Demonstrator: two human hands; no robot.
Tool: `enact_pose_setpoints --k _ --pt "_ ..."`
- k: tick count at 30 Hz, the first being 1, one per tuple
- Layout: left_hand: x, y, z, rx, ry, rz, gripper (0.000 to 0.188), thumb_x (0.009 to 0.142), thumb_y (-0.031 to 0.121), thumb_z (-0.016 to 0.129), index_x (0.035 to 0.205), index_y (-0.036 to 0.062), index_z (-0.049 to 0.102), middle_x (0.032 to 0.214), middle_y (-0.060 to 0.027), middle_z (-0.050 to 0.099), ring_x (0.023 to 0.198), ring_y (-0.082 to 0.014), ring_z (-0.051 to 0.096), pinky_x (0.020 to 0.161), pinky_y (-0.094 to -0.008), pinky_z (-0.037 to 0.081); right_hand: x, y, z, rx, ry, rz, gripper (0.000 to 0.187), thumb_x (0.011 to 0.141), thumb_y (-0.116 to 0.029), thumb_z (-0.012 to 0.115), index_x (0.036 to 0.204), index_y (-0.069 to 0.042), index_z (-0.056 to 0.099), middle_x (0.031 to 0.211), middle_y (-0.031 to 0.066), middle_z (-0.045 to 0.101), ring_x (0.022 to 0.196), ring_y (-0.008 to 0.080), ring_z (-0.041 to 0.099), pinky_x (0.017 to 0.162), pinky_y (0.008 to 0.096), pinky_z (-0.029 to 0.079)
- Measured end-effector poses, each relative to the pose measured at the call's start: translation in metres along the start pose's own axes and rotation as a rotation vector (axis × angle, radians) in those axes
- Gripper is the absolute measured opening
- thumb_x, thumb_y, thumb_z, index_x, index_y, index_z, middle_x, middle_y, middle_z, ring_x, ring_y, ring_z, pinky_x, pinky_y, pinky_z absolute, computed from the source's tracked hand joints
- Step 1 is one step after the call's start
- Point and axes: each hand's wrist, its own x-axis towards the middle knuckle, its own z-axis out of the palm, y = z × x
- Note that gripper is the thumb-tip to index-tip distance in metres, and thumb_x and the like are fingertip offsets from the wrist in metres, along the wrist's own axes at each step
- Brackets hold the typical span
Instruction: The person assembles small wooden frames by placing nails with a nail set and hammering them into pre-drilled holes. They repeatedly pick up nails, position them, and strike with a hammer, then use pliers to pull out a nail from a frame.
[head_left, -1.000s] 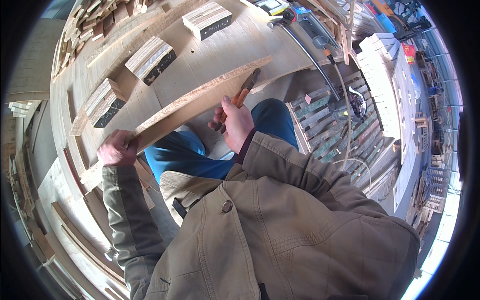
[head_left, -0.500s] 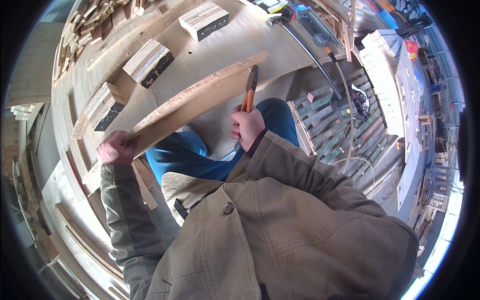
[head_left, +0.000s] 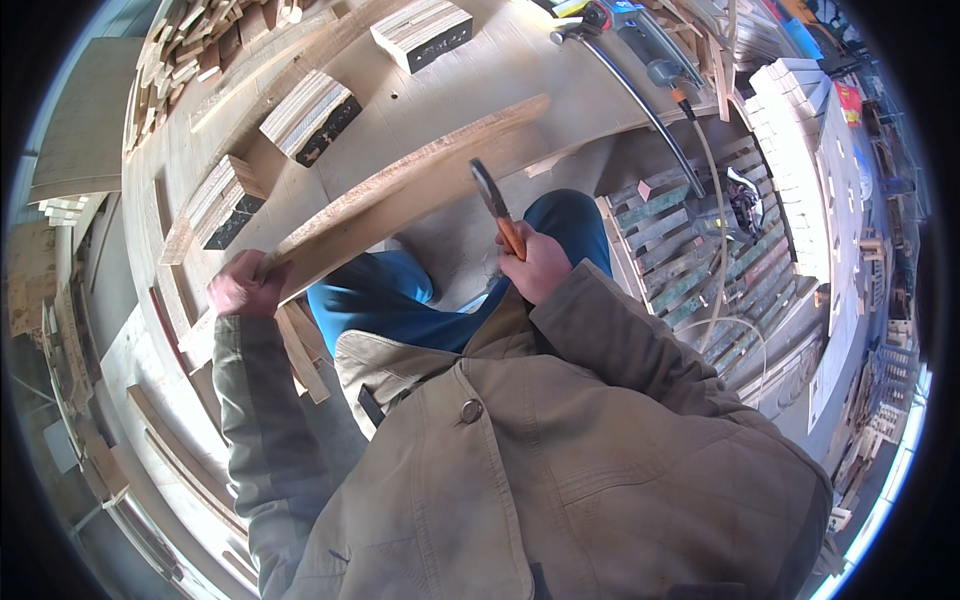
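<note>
My left hand (head_left: 246, 284) is closed round the left part of a long, pale wooden board (head_left: 400, 192). The board is tilted up on edge along the front of the workbench, its far end pointing up and to the right. In my right hand (head_left: 535, 264) are what look like pliers (head_left: 490, 194), with a dark metal head and orange handles. Their head points up and left, just short of the board's near face and apart from it. The jaws are too blurred to make out.
Blocks of layered wood strips with black ends (head_left: 312, 118) stand in a row on the workbench (head_left: 400, 125). Loose offcuts (head_left: 190, 60) are heaped at far left. To the right are a slatted pallet (head_left: 690, 230), a hose (head_left: 712, 240), a curved metal bar (head_left: 640, 115) and stacked white pieces (head_left: 790, 150).
My right hand has moved slightly right and down. The pliers have swung from upright at the board to leaning left, apart from it. My left hand keeps its hold.
</note>
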Motion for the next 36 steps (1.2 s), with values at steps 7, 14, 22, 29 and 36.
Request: enact_pose_setpoints --k 7,14,22,29,36 --pt "-0.001 -0.001 0.001 0.007 -0.002 -0.012 0.033 0.071 0.037 0.091 0.08 0.0125 0.07 0.075 -0.0088 0.069 0.069 -0.0339 0.069 0.062 -0.0434 0.053 -0.012 0.0 0.002 -0.525 -0.043 -0.062 0.025 0.09 -0.018 0.066 0.114 -0.012 0.065 0.104 0.0134 0.072 0.09 0.0402 0.07 0.08 0.0502 0.056" --pt "-0.001 0.002 -0.001 0.022 -0.034 -0.052 0.034 0.071 0.037 0.09 0.079 0.0113 0.069 0.074 -0.0087 0.068 0.069 -0.0332 0.068 0.063 -0.0429 0.053 -0.012 0.003 0.003 -0.588 -0.001 -0.179 0.041 0.089 -0.015 0.066 0.13 -0.014 0.064 0.111 0.011 0.071 0.096 0.0367 0.07 0.081 0.0481 0.057" --pt "-0.002 0.001 0.001 -0.011 -0.028 -0.092 0.034 0.071 0.036 0.091 0.078 0.011 0.069 0.074 -0.0088 0.068 0.067 -0.0319 0.067 0.062 -0.0418 0.052 -0.01 0.006 0.002 -0.542 0.005 -0.143 0.047 0.088 -0.015 0.067 0.135 -0.014 0.061 0.118 0.0126 0.069 0.102 0.0362 0.069 0.086 0.0473 0.056" --pt "-0.003 -0.001 0.001 -0.023 -0.047 -0.112 0.031 0.07 0.036 0.091 0.079 0.0138 0.071 0.074 -0.0076 0.07 0.068 -0.0306 0.069 0.063 -0.042 0.053 -0.008 0.005 -0.002 -0.466 -0.052 -0.055 0.048 0.088 -0.014 0.065 0.136 -0.013 0.061 0.124 0.0131 0.068 0.108 0.037 0.067 0.093 0.0465 0.055" --pt "0.002 0.033 0.003 -0.08 -0.027 -0.058 0.03 0.075 0.034 0.089 0.082 0.0105 0.072 0.083 -0.007 0.072 0.073 -0.0299 0.071 0.065 -0.0424 0.055 -0.012 -0.002 -0.007 -0.406 -0.072 -0.04 0.049 0.087 -0.012 0.064 0.136 -0.012 0.062 0.124 0.0153 0.068 0.112 0.0376 0.066 0.096 0.0454 0.053"
